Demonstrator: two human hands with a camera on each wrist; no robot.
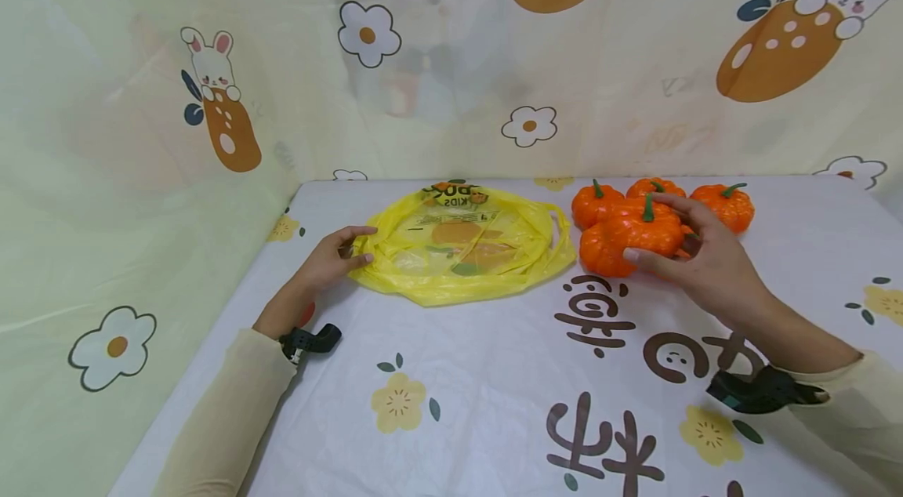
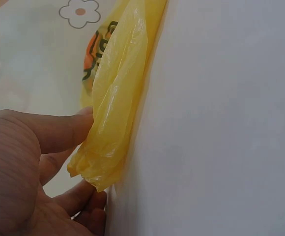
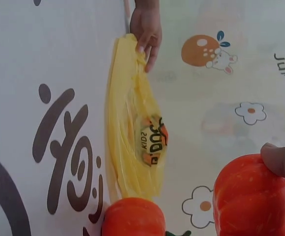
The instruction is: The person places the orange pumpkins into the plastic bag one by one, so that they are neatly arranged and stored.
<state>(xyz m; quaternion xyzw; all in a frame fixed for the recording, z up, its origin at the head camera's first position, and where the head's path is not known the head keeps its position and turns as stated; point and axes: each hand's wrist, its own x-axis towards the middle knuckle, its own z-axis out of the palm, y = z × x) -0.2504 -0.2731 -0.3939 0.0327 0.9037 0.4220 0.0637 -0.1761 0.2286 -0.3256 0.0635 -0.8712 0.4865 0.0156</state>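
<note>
Now the left hand [image 1: 326, 262] pinches the left end of the yellow bag [image 1: 466, 290], which lies toward the worktop's [image 1: 480, 371] far edge; the right hand [image 1: 719, 270] grips a pumpkin [image 1: 650, 233] among other pumpkins [image 1: 596, 203] near that edge. Best to pinch the thin plastic lightly and hold the pumpkin round its sides.

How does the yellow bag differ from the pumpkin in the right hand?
Colour: the bag is yellow and partly see-through; the held pumpkin is solid orange.
Shape: the bag lies thin and wrinkled on the table; the pumpkin is rounded and ribbed, with a green stem.
Size: the bag spreads much wider than the pumpkin.
Shared: both have shiny surfaces.
</note>
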